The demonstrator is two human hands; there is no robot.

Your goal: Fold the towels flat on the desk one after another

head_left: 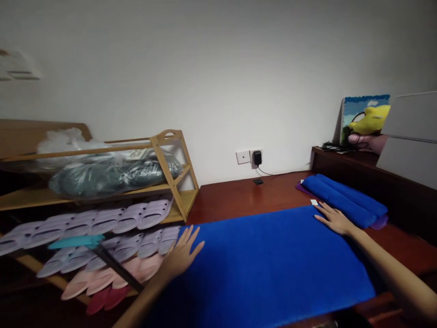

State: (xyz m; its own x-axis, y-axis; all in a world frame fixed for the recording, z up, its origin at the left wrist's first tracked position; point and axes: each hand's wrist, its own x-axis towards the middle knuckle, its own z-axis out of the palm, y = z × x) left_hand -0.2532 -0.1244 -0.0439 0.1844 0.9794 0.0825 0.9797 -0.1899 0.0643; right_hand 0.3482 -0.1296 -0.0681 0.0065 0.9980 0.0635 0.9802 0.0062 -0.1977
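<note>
- Because the blue cloth (266,264) lies spread flat on the red-brown bench (225,196), you can see most of it between your arms.
- Your left grip (181,256) is wide, palm down with the fingers apart, over the left edge near the far corner.
- Your right grip (334,220) is wide too, palm down at the far right corner, just beside a small white tag (313,202). You don't seem to be pinching anything with either one.
- The cloth looks soft, thin and light, so it should bend easily and not break.
- It looks a bit fuzzy, so it's likely easy to hold, but it may slide or wrinkle on the shiny bench.
- The two far corners look like good spots to pinch, thumb under and fingers on top.
- Mind the folded blue cloth (344,200) near your right grip; it's easy to bump.
</note>
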